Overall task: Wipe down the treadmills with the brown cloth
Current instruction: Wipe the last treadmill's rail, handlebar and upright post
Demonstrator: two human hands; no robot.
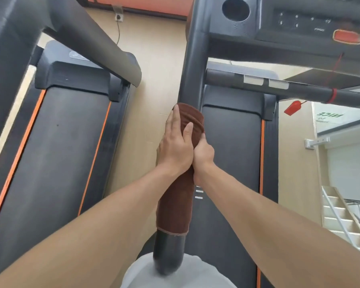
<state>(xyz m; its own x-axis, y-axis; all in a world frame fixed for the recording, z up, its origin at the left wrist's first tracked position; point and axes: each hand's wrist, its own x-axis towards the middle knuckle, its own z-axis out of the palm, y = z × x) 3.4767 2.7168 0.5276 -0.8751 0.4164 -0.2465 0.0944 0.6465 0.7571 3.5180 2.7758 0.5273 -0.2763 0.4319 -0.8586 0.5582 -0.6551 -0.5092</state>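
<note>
The brown cloth (175, 208) is wrapped lengthwise around the left handrail (168, 256) of the right-hand treadmill (231, 142). My left hand (176, 144) lies over the cloth's far end, fingers stretched forward and thumb on top. My right hand (203, 154) grips the cloth from the right side, pressed against the left hand. The rail's black rounded end sticks out of the cloth towards me. A second treadmill (56, 146) with orange side stripes stands to the left.
The console (299, 19) with a cup hole and an orange stop button is at the top right. A red safety clip (292, 108) hangs from the crossbar. Wooden floor runs between the treadmills. Stairs (345, 221) descend at the right.
</note>
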